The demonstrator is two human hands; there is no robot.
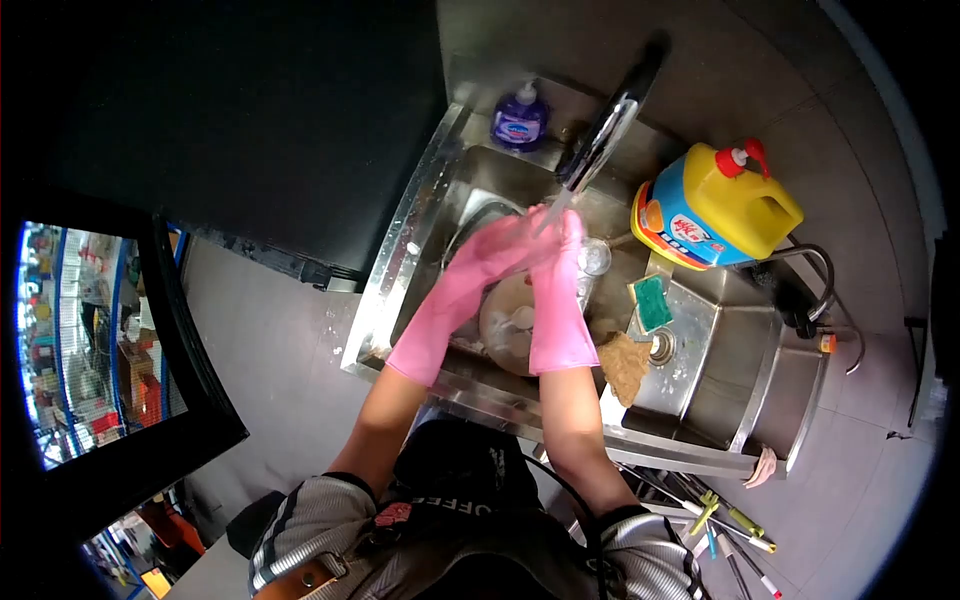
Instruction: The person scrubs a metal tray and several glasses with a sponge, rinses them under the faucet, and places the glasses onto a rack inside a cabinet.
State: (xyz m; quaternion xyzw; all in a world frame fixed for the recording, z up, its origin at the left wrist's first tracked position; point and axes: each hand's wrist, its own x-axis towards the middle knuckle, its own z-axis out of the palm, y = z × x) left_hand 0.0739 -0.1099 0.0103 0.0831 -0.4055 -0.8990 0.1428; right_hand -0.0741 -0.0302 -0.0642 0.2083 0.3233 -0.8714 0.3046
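Pink rubber gloves cover both hands, which are close together under the chrome faucet (605, 135) at the left basin. Water from the spout runs onto them. My left hand (505, 245) and my right hand (556, 238) touch or nearly touch; their fingers overlap and blur, so I cannot make out whether anything is between them. Beneath the gloves, a round bowl (508, 325) sits in the basin. A clear glass (595, 257) is just right of my right hand.
A purple soap bottle (519, 118) stands behind the basin. On the right are a yellow detergent jug (715, 210), a green sponge (652, 303), a brown cloth (625, 368) and a second basin (735, 350). Mop handles (735, 525) lie below the sink's right side.
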